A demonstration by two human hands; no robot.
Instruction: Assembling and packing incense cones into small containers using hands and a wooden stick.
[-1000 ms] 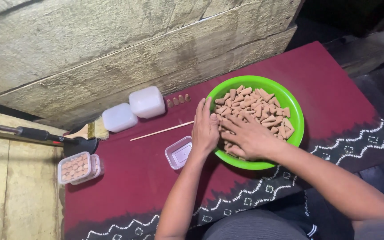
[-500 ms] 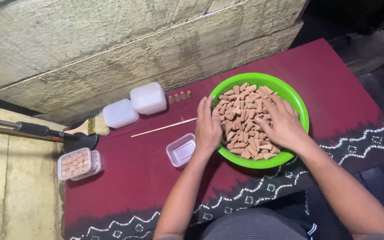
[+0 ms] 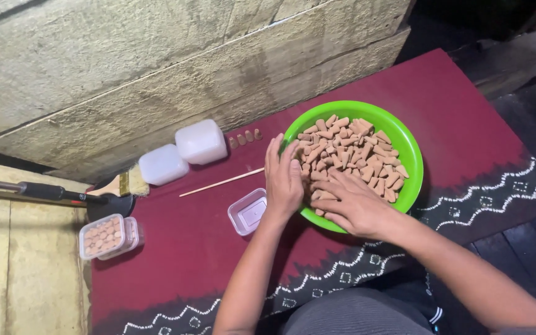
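Both hands rest in the green bowl [image 3: 412, 162] of brown pieces [image 3: 348, 155]. The left hand [image 3: 283, 180] lies flat at its left rim, fingers loose; the right hand [image 3: 352, 205] spreads over the near pieces, gripping nothing visible.

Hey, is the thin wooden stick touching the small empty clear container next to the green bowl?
Apart. The head view shows bare maroon cloth between the wooden stick and the clear container.

We see our left hand [image 3: 284, 180] and right hand [image 3: 355, 203] bare, with no gloves, rings or watch showing, and both forearms uncovered, no sleeve reaching into view. Over our lap we wear grey shorts [image 3: 348, 313] of a ribbed-looking cloth. At their right edge sits a dark trim [image 3: 432, 313] with thin white stripes.
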